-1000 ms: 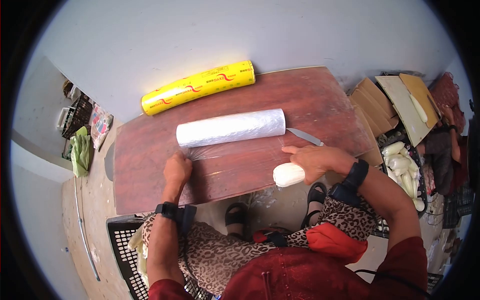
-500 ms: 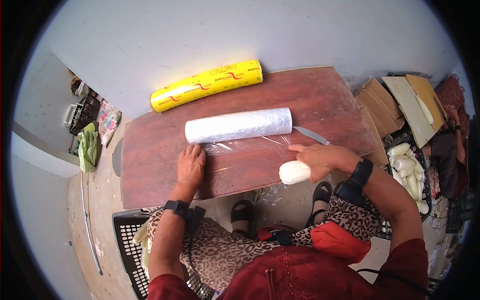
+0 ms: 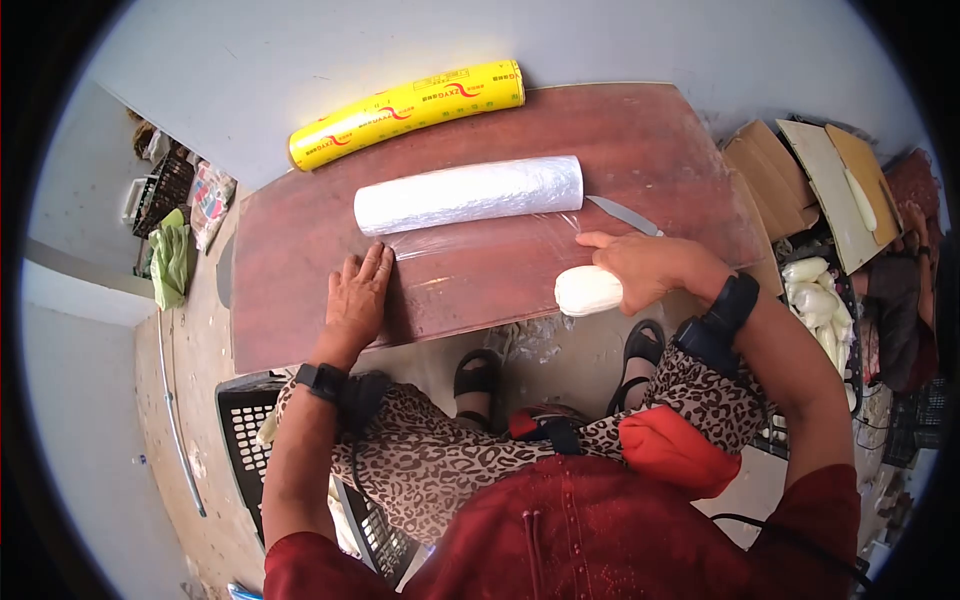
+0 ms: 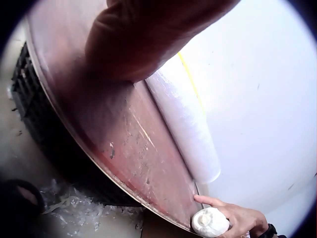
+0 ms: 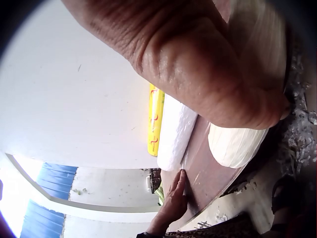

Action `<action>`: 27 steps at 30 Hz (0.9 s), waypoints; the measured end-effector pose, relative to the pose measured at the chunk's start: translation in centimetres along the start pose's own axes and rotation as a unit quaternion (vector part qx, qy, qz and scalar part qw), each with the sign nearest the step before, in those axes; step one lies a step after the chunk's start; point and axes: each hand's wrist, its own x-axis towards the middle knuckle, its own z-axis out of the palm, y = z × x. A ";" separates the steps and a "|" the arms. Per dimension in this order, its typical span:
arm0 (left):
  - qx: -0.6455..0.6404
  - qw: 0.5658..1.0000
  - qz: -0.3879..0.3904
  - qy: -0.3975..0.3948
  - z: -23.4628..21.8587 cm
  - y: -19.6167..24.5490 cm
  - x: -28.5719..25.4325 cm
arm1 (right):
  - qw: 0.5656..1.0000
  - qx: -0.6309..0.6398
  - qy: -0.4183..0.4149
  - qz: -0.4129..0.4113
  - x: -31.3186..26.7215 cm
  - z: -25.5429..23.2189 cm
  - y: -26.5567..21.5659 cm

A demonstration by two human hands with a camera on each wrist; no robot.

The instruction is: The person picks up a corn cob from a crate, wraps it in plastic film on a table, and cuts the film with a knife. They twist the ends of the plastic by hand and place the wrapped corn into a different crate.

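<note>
A white roll of cling film point(image 3: 470, 195) lies across the dark red table point(image 3: 290, 240). A thin sheet of clear film point(image 3: 480, 238) runs from its near side toward me. My left hand point(image 3: 358, 300) rests with extended fingers, the tips at the left end of this sheet, just below the roll. My right hand point(image 3: 645, 268) grips a pale husked ear of corn point(image 3: 588, 291) near the table's front edge, its index finger stretched to the sheet's right end. In the right wrist view the thumb crosses the ear of corn point(image 5: 237, 144). A knife point(image 3: 625, 215) lies beyond that hand.
A yellow wrapped roll point(image 3: 410, 115) lies along the wall at the back. Right of the table stand a cardboard box point(image 3: 765, 175), a leaning board point(image 3: 830, 215) and a crate of pale ears point(image 3: 820, 320). A black crate point(image 3: 245, 430) stands at left. Another person's arm shows far right.
My left hand has gone from closed fingers at the film's left corner to straight, slightly spread fingers. The right hand keeps its grip on the ear of corn. The head view has tilted down.
</note>
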 end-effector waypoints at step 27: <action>-0.212 0.941 0.223 0.139 -4.2 8.1 4.9 | 1.000 -0.007 -0.013 -0.002 0.3 0.3 0.3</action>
